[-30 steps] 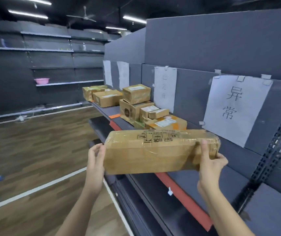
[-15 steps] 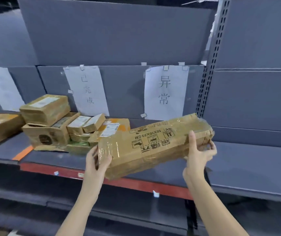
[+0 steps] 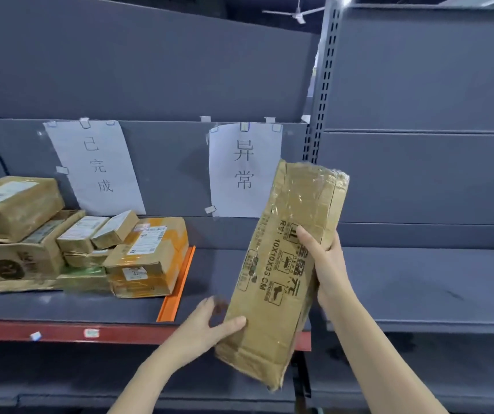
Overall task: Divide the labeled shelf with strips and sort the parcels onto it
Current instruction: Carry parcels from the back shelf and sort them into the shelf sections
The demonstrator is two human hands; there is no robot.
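Two hands on one long carton (image 3: 287,264), taped brown cardboard printed "10X10X33 CM", held nearly on end in front of the shelf (image 3: 239,303), not yet resting on it. My right hand (image 3: 328,264) is wrapped round its right edge about midway up; my left hand (image 3: 209,324) pinches the lower left corner, thumb on the front face. Both grips are clamped on the carton.

It hangs over the bare section under the sign reading 异常 (image 3: 244,168), right of the orange divider strip (image 3: 177,286).

Risks, as I judge them:
- Tape skin looks slick and wrinkled; a one-handed shift could let the carton slide down and off the red shelf lip (image 3: 120,331).
- Stood on end it would likely topple. Laying it flat seems safer.
- Swinging the low end leftward could knock the strip loose or nudge the stacked parcels (image 3: 147,258) under the 已完成 sign (image 3: 97,165).
- Bottom end looks crumpled; it may catch on the shelf edge.
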